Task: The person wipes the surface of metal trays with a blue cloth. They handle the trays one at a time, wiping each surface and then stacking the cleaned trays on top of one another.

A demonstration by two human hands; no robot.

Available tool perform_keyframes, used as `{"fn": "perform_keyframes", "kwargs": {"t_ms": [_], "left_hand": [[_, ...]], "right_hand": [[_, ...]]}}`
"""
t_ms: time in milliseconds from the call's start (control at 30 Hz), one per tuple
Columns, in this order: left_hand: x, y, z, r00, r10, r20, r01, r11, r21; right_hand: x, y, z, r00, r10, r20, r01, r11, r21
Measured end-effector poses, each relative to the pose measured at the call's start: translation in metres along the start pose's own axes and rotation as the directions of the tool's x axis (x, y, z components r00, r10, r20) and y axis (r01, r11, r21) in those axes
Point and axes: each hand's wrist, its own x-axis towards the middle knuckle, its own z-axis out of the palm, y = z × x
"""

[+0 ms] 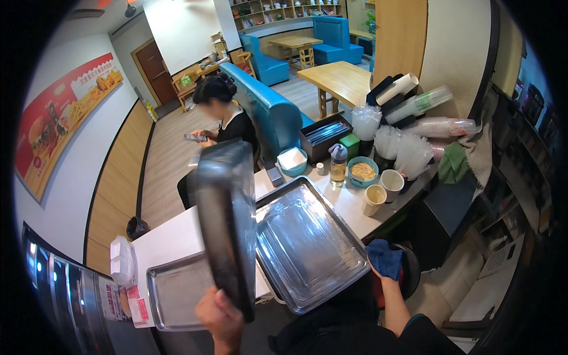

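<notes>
My left hand [220, 313] grips the near edge of a metal baking tray [226, 230], tilted up almost on its side and blurred by motion. A blue cloth [385, 258] is in my right hand [377, 270], beside the right corner of a second, shiny metal tray [310, 244]. Whether that hand touches this tray I cannot tell. The second tray lies on the white counter [182, 233], its inside facing up. Left of the raised tray, a third metal tray [179, 290] rests flat on the counter, partly hidden behind it.
Paper cups [374, 199], a bottle [338, 166], a bowl of wrapped sticks [362, 171] and a napkin bowl [292, 160] stand along the counter's back. Stacked plastic cups [439, 126] lean at right. A seated person [226, 120] holds a phone beyond the counter. White containers [122, 259] sit at left.
</notes>
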Motion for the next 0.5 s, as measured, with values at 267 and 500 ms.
{"fn": "perform_keyframes", "kwargs": {"t_ms": [267, 500], "left_hand": [[-0.023, -0.012, -0.025, 0.869, -0.489, -0.074, 0.4, 0.783, -0.476], [-0.044, -0.031, 0.004, 0.667, -0.697, 0.264, 0.639, 0.353, -0.683]], "right_hand": [[0.001, 0.016, 0.028, 0.986, -0.084, 0.141, 0.105, 0.983, -0.149], [0.008, -0.009, 0.0, 0.956, -0.143, 0.258, 0.238, 0.89, -0.388]]}}
